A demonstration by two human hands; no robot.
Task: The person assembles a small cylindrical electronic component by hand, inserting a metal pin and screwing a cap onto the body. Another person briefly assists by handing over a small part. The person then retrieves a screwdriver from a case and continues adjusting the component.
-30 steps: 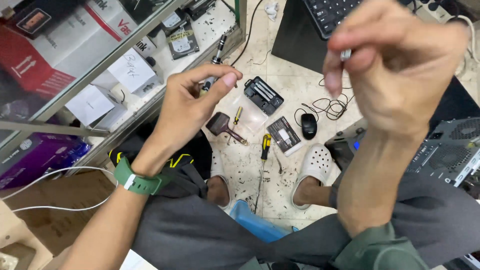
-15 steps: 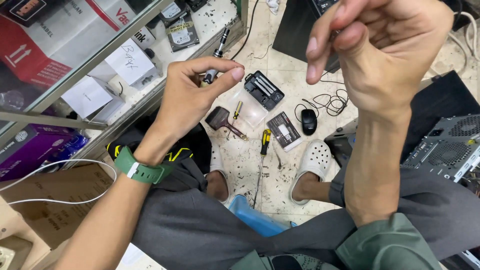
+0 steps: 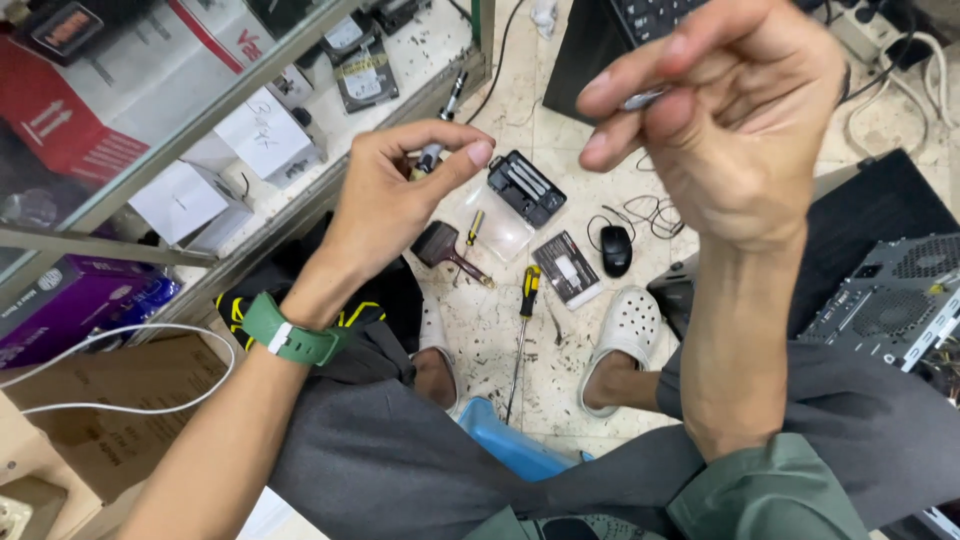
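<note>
right hand (image 3: 735, 120), raised nearest the camera, is curled with a small silvery part (image 3: 643, 98) pinched between thumb and forefinger; so slight a grip could let it slip and be lost among the clutter on the tiled floor (image 3: 560, 370). left hand (image 3: 400, 190), wrist bent, is closed on a small dark tool (image 3: 430, 157), held above the floor beside the glass shelf (image 3: 200, 100).

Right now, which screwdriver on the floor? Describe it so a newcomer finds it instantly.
Look at the tiled floor between the seated person's two white clogs. The screwdriver lies there, shaft pointing towards the person. Unlike the brown brush to its left, it has a yellow-and-black handle and a thin metal shaft.
</note>
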